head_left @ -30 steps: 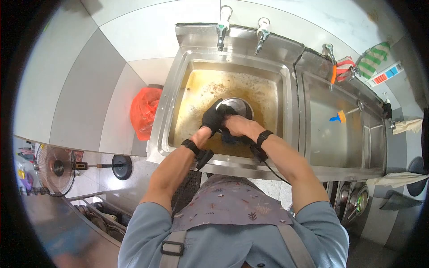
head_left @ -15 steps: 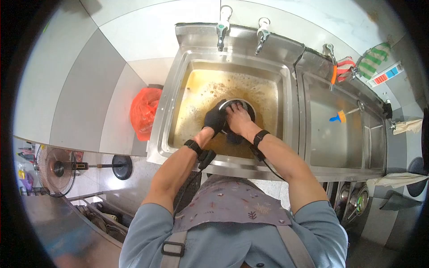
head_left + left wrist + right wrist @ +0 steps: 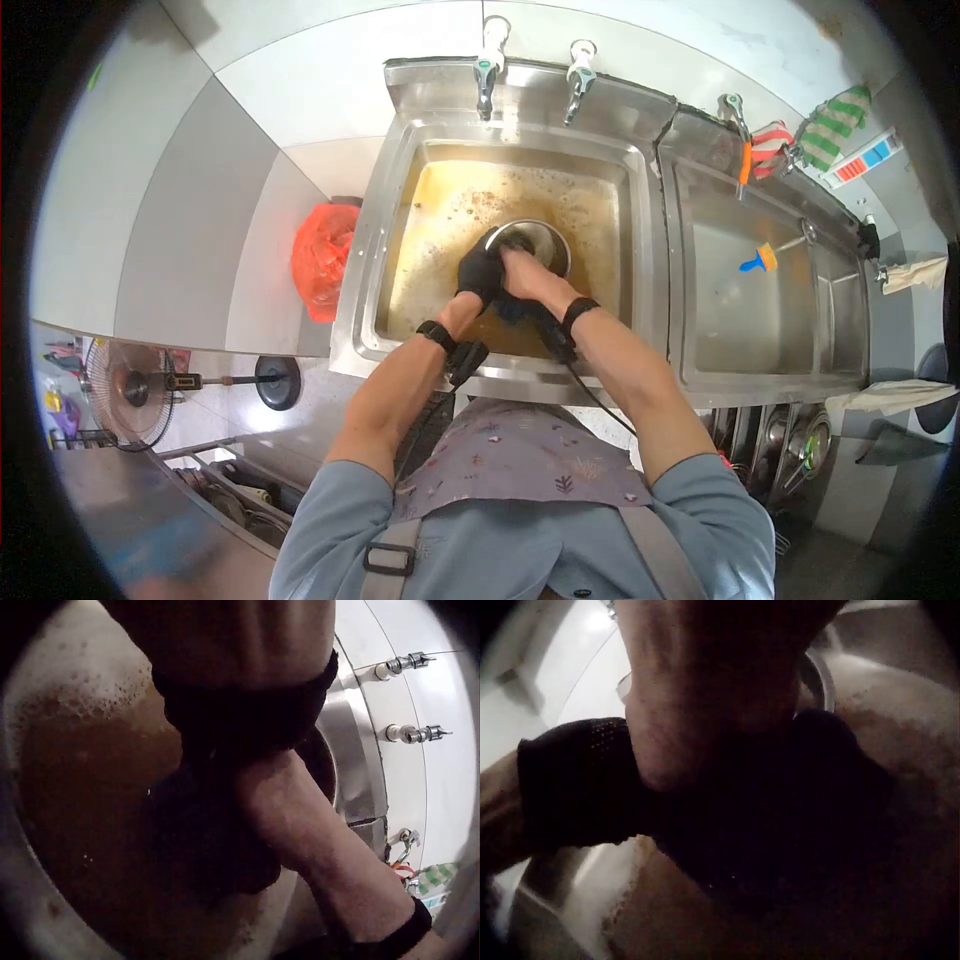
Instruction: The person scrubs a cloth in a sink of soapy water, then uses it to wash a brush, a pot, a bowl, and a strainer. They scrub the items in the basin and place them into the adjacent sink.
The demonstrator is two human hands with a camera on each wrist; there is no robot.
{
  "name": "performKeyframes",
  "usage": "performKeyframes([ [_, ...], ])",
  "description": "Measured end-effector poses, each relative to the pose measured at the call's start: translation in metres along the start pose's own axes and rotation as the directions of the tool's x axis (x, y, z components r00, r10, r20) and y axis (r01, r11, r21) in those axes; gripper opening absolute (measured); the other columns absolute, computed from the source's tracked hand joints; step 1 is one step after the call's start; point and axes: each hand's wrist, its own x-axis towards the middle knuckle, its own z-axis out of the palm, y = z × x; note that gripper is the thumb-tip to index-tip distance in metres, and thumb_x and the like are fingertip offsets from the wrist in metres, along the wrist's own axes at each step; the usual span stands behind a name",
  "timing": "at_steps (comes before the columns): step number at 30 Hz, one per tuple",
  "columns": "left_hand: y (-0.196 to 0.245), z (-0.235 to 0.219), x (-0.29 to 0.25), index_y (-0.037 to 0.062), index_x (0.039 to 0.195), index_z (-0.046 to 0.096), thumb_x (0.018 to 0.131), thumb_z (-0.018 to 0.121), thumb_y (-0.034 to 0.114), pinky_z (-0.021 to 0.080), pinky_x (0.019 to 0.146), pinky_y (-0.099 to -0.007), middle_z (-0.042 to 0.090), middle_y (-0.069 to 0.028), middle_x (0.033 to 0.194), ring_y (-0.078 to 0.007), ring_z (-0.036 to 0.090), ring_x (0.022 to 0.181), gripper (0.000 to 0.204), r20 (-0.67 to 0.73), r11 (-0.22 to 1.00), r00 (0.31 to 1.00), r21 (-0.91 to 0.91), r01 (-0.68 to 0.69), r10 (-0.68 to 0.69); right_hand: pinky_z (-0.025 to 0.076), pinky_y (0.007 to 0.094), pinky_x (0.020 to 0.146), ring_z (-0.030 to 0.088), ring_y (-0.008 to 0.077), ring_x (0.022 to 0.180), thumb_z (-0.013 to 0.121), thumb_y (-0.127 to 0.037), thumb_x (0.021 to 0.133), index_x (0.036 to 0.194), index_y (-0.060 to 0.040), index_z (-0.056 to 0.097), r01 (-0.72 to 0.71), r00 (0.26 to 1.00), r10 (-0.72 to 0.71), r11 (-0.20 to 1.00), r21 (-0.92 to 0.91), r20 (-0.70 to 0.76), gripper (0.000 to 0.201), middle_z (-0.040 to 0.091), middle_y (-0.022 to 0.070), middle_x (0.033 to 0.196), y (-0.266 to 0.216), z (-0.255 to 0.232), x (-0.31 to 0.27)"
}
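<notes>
A round metal pot (image 3: 546, 243) with a bright rim is tilted in the left sink basin, its inside facing up. My left hand (image 3: 481, 273), in a black glove, grips the pot's left side at the rim. Bare and bent at the wrist, my right hand (image 3: 531, 277) reaches over the near rim into the pot. A dark scrubbing pad (image 3: 516, 240) shows by its fingers, which are mostly hidden. Below both hands is a dark blue, lumpy mass (image 3: 210, 832), too dark in both wrist views for detail.
Brown, foamy water fills the left basin (image 3: 420, 215). Two taps (image 3: 486, 85) stand over it. The right basin (image 3: 730, 320) holds a blue-and-orange brush (image 3: 760, 258). A red plastic bag (image 3: 322, 262) sits left of the sink; a fan (image 3: 130, 390) stands lower left.
My right hand has moved inside the pot: its fingers were visible over the dark pad half a second ago and now point down, mostly hidden. The left hand keeps its grip.
</notes>
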Motion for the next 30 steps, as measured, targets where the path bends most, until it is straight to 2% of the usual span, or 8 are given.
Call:
performKeyframes([
  [6, 0.013, -0.007, -0.006, 0.0124, 0.133, 0.061, 0.100, 0.052, 0.028, 0.051, 0.093, -0.0425, 0.068, -0.0197, 0.122, -0.0384, 0.065, 0.112, 0.037, 0.011, 0.999, 1.000, -0.044, 0.019, -0.018, 0.049, 0.0491, 0.098, 0.061, 0.0477, 0.109, 0.061, -0.006, 0.083, 0.136, 0.0142, 0.045, -0.076, 0.938, -0.047, 0.940, -0.334, -0.345, 0.059, 0.061, 0.0367, 0.115, -0.022, -0.023, -0.021],
  [9, 0.005, -0.007, -0.001, 0.0106, 0.133, 0.061, 0.093, 0.058, 0.023, 0.051, 0.094, -0.0411, 0.068, -0.0205, 0.122, -0.0369, 0.066, 0.112, 0.042, 0.010, 0.999, 1.000, -0.049, 0.015, -0.014, 0.048, 0.0487, 0.101, 0.060, 0.0454, 0.115, 0.055, -0.003, 0.083, 0.137, 0.0081, 0.049, 0.104, 0.971, -0.036, 0.954, 0.281, -0.237, 0.056, 0.063, 0.0342, 0.121, -0.009, -0.015, -0.004],
  [12, 0.007, -0.015, -0.001, 0.0107, 0.135, 0.060, 0.092, 0.061, 0.023, 0.051, 0.094, -0.0393, 0.068, -0.0194, 0.123, -0.0361, 0.066, 0.113, 0.044, -0.047, 0.983, 0.998, -0.176, -0.053, 0.045, 0.048, 0.0468, 0.101, 0.060, 0.0458, 0.115, 0.053, -0.002, 0.083, 0.130, 0.0055, 0.058, 0.196, 0.965, -0.139, 0.946, 0.257, -0.222, 0.049, 0.064, 0.0318, 0.121, 0.003, 0.005, 0.005],
  [14, 0.004, -0.016, -0.002, 0.0115, 0.136, 0.060, 0.090, 0.063, 0.021, 0.051, 0.095, -0.0385, 0.068, -0.0177, 0.124, -0.0359, 0.065, 0.115, 0.047, -0.023, 0.982, 0.999, -0.187, -0.037, 0.033, 0.047, 0.0491, 0.104, 0.062, 0.0425, 0.116, 0.052, -0.005, 0.087, 0.127, 0.0013, 0.064, 0.047, 0.999, -0.048, 0.992, 0.118, 0.008, 0.042, 0.066, 0.0268, 0.122, -0.022, -0.030, -0.015],
  [17, 0.004, -0.013, -0.002, 0.0176, 0.135, 0.060, 0.091, 0.060, 0.023, 0.054, 0.090, -0.0435, 0.068, -0.0191, 0.119, -0.0397, 0.065, 0.109, 0.045, -0.012, 0.995, 0.995, 0.011, -0.100, 0.100, 0.040, 0.0461, 0.106, 0.057, 0.0332, 0.128, 0.060, -0.020, 0.090, 0.115, -0.0093, 0.075, 0.050, 0.946, 0.175, 0.752, -0.658, 0.272, 0.031, 0.067, 0.0166, 0.128, -0.036, -0.049, -0.029],
  [21, 0.004, -0.007, 0.009, 0.0171, 0.136, 0.059, 0.092, 0.059, 0.026, 0.054, 0.090, -0.0441, 0.068, -0.0187, 0.119, -0.0378, 0.066, 0.109, 0.045, 0.075, 0.997, 0.997, 0.074, -0.031, 0.026, 0.032, 0.0432, 0.116, 0.042, 0.0361, 0.138, 0.048, -0.023, 0.095, 0.123, -0.0013, 0.066, -0.147, 0.980, 0.035, 0.785, -0.602, -0.194, 0.039, 0.055, 0.0185, 0.137, -0.013, -0.020, -0.016],
  [25, 0.007, -0.010, 0.009, 0.0153, 0.137, 0.058, 0.092, 0.059, 0.026, 0.054, 0.091, -0.0437, 0.069, -0.0190, 0.118, -0.0372, 0.067, 0.108, 0.046, 0.021, 0.996, 0.996, 0.028, -0.086, 0.085, 0.032, 0.0447, 0.117, 0.049, 0.0378, 0.128, 0.046, -0.024, 0.095, 0.126, -0.0033, 0.065, 0.281, 0.918, -0.395, 0.718, -0.636, -0.041, 0.041, 0.055, 0.0186, 0.136, 0.018, -0.007, -0.009],
  [30, 0.023, -0.020, 0.000, 0.0144, 0.137, 0.059, 0.090, 0.063, 0.025, 0.054, 0.091, -0.0423, 0.069, -0.0193, 0.118, -0.0367, 0.067, 0.109, 0.048, 0.033, 0.997, 0.997, 0.037, -0.068, 0.066, 0.032, 0.0470, 0.116, 0.045, 0.0370, 0.135, 0.051, -0.026, 0.093, 0.127, -0.0021, 0.064, 0.133, 0.991, -0.119, 0.730, -0.670, 0.067, 0.043, 0.048, 0.0188, 0.147, -0.004, -0.026, -0.021],
])
